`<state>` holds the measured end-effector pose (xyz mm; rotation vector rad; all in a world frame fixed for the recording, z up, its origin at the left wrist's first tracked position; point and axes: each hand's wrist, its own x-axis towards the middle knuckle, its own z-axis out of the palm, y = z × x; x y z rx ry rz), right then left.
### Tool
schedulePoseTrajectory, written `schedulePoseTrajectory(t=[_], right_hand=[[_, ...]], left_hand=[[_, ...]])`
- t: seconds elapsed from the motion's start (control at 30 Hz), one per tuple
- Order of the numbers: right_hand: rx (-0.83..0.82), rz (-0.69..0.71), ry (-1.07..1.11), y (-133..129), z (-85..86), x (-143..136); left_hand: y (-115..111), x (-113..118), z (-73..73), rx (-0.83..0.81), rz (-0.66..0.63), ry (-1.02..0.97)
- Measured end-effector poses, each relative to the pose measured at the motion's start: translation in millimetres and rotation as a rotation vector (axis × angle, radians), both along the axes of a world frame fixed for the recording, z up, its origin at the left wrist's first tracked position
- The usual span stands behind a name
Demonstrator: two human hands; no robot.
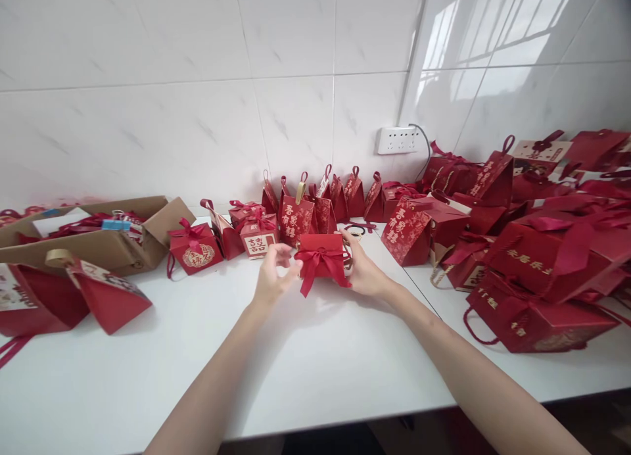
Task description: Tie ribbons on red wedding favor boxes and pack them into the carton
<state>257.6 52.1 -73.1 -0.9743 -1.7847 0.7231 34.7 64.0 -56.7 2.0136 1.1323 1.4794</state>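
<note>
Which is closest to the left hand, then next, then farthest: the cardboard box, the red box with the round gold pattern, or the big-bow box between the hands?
From the left hand, head view:
1. Big-bow box: just to its right.
2. Round gold-patterned box: to its left.
3. Cardboard box: farther left.

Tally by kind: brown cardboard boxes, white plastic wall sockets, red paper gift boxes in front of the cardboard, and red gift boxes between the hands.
Open brown cardboard box: 1
White rectangular plastic wall socket: 1
Red paper gift boxes in front of the cardboard box: 2
Red ribbon-bowed gift box between the left hand and right hand: 1
Total: 5
</note>
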Motion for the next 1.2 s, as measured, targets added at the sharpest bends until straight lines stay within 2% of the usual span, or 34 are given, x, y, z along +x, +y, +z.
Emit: schedulePoseTrajectory(t=[0.1,0.2,0.3,0.4,0.7,0.93,1.2], right_hand=[[-0.019,0.103,0.007,-3,3.6,-4],[-0.167,0.171,0.241,-5,10.1,-5],[-0.335,0.161,0.502,-3,16.0,-3],[-0.401,0.101,0.586,1,19.5,-1],[-0.463,-0.070,0.535,-8,22.8,-21],[-0.491,-0.063,0.601,-10,28.5,-21],[-0.514,-0.062,0.673,-9,27.1,-20]], left_hand=[[-3,12,-3.7,-0.074,-0.020,-0.013],[-7,17,-6.2,-0.121,-0.010,-0.015],[-8,17,-6.6,-0.135,0.003,-0.022],[-7,15,-6.2,-0.138,0.000,-0.033],[-6,15,-5.5,-0.152,-0.051,-0.105],[-7,16,0.5,-0.225,-0.095,-0.202],[-7,19,1.0,-0.276,-0.077,-0.221]])
